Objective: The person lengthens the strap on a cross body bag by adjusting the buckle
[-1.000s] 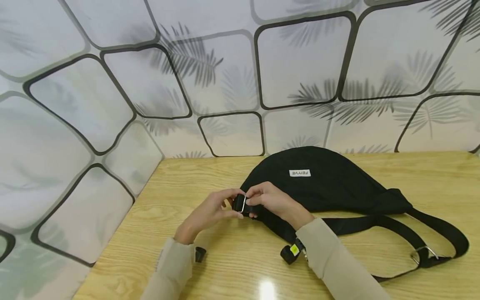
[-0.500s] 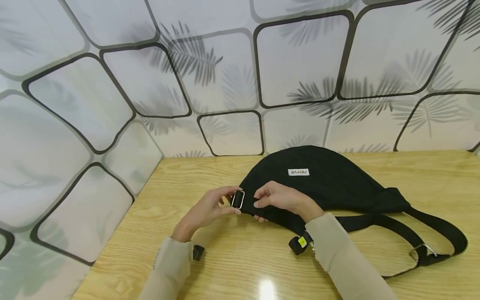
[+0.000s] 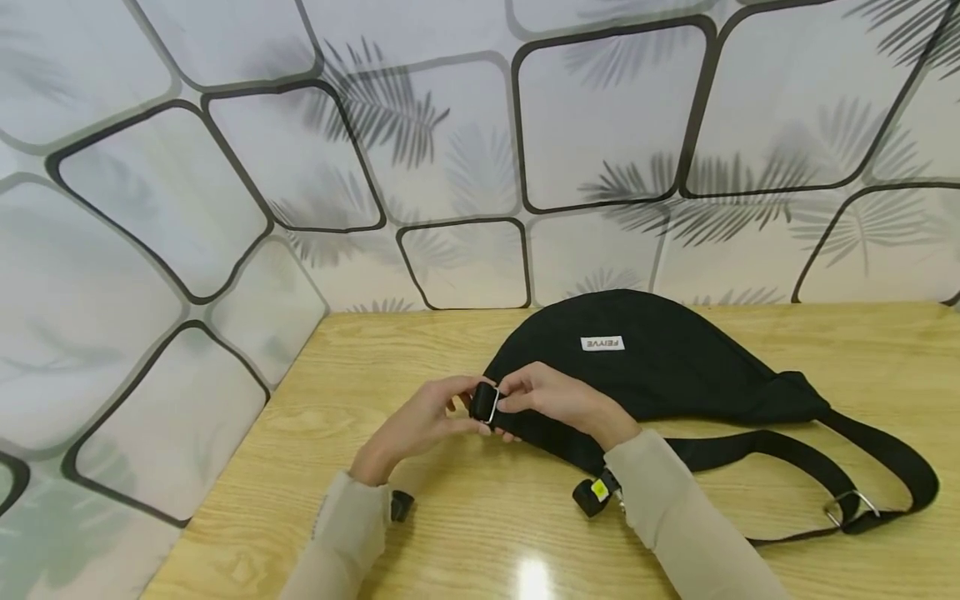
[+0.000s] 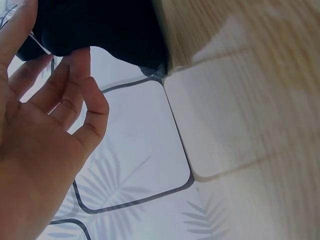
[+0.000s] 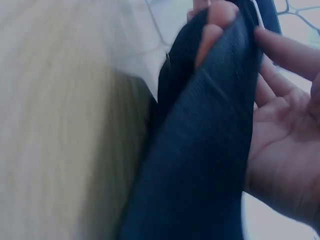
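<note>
A black waist bag (image 3: 667, 367) with a small white label lies on the wooden table. At its left end, the metal slide buckle (image 3: 494, 406) has black webbing (image 3: 483, 401) looped through it. My left hand (image 3: 420, 425) pinches the buckle and looped webbing from the left, thumb below and fingers above. From the right, my right hand (image 3: 558, 400) pinches the strap at the buckle's right bar. In the right wrist view a black strap (image 5: 200, 140) runs up between the thumb and fingers of my right hand (image 5: 290, 125). The left wrist view shows black fabric (image 4: 110, 25) beyond the left fingertips.
A black clip with a yellow tag (image 3: 599, 490) lies by the right sleeve. Another black piece (image 3: 402, 505) shows beside the left sleeve. The long strap (image 3: 795, 454) loops right, with a metal ring (image 3: 855, 510) on it. A patterned wall (image 3: 465, 167) stands behind the table (image 3: 450, 533).
Half a second ago my right hand was apart from the buckle, further right; now it is back at the buckle's right side. The yellow-tagged clip shifted right, then slightly back. The left hand stayed on the buckle.
</note>
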`<state>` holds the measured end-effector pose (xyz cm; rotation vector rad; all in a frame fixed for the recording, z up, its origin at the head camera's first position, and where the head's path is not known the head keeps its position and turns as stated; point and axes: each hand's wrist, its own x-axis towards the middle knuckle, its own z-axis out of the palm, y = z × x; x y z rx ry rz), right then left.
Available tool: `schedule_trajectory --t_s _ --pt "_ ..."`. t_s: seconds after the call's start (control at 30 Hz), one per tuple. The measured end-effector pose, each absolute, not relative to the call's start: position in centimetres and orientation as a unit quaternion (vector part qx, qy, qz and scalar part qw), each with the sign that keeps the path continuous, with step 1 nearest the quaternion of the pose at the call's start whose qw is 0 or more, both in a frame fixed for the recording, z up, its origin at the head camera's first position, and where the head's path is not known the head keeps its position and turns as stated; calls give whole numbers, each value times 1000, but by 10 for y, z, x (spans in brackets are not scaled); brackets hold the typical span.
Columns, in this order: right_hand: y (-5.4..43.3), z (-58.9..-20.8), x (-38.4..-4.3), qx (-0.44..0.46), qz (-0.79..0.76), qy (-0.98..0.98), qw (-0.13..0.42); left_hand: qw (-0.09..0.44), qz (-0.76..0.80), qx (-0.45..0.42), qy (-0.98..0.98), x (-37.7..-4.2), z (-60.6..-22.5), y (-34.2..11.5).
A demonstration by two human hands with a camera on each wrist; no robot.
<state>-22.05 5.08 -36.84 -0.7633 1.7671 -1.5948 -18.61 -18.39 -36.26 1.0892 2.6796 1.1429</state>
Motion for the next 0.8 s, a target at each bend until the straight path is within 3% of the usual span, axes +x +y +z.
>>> schedule_trajectory --t_s 0.3,0.8 --pt "70 -366 -228 -320 -526 730 298 13 353 329 876 -186 -358 -188" --pt "53 -366 -222 -288 -599 689 291 31 376 331 865 -184 -359 -179"
